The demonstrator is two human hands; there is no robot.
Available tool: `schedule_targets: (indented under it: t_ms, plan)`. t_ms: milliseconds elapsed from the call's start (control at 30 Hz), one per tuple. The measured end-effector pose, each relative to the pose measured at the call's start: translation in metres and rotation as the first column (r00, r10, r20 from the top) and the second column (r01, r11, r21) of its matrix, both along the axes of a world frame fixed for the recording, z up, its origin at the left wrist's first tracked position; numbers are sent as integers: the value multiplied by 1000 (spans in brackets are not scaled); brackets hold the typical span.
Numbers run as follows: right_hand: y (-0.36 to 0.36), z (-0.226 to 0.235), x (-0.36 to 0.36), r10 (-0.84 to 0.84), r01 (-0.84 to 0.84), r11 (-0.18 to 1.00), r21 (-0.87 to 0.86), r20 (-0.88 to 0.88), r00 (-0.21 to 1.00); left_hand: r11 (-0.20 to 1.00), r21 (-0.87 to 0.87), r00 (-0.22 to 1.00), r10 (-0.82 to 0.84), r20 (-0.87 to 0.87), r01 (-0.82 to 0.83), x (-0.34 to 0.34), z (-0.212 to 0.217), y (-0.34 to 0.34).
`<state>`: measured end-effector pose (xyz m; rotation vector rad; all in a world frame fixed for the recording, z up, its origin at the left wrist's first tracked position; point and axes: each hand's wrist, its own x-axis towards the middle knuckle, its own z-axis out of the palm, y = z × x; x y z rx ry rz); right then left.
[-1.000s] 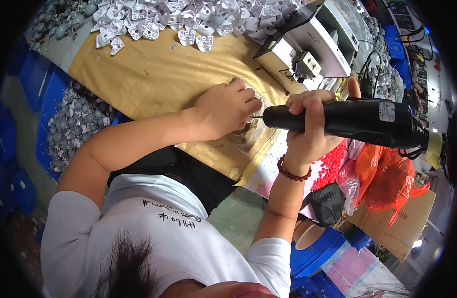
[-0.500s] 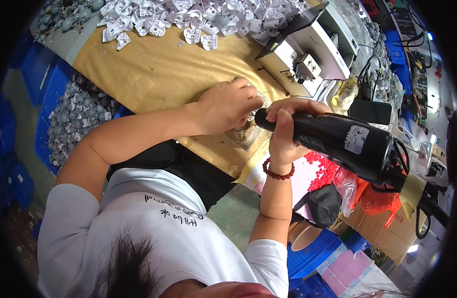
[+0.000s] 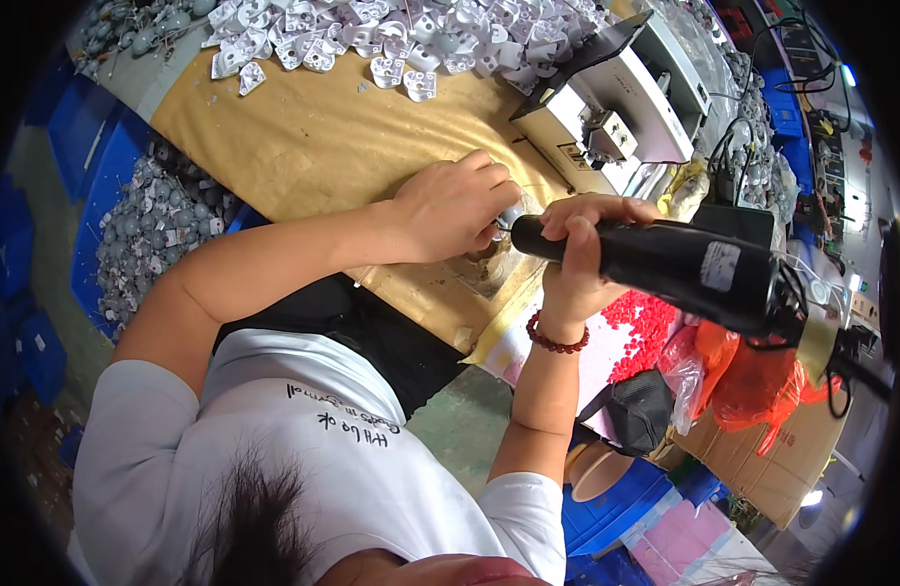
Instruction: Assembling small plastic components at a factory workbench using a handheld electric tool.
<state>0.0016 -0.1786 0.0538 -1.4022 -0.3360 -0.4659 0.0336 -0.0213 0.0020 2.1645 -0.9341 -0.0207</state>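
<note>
My left hand (image 3: 460, 207) is closed above the brown table covering, its fingers around a small rounded grey part (image 3: 510, 216). Only a bit of that part shows past the fingertips; the rest is hidden. My right hand (image 3: 585, 249) grips a black electric screwdriver (image 3: 680, 266) near its front end, thumb and fingers wrapped round the body. The screwdriver lies almost level and points left at the part, its nose close to my left fingers. Whether the bit touches the part I cannot tell. A cable trails from its rear end.
White plastic pieces (image 3: 372, 34) are heaped along the far side. A box-shaped machine (image 3: 606, 117) stands beyond my right hand. Small red parts (image 3: 641, 327) lie at the right, near a black cap (image 3: 641, 410). At the left, a blue bin (image 3: 90, 234) holds grey parts.
The screwdriver and my right hand have shifted slightly right, its nose drawing away a little from my left fingers. More of the grey part shows now. My left hand stays nearly in place.
</note>
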Motion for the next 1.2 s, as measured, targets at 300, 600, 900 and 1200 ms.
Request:
schedule_targets:
  t_ms: [300,600,900,1200]
  plan:
    - [-114,-27,21,-420,507,854,117,-420,805,1000,8,998,-27,51,27,-5,-1,7]
    - [-25,-43,-26,-289,167,720,-673,-72,955,996,-43,995,-70,74,74,-8,-6,12]
    - [-13,-23,2,-48,42,999,-23,-443,895,985,-78,984,-147,99,155,-9,14,29]
    - [-87,-49,-68,-66,-94,976,-194,-685,726,707,593,828,18,-560,385,7,106,216]
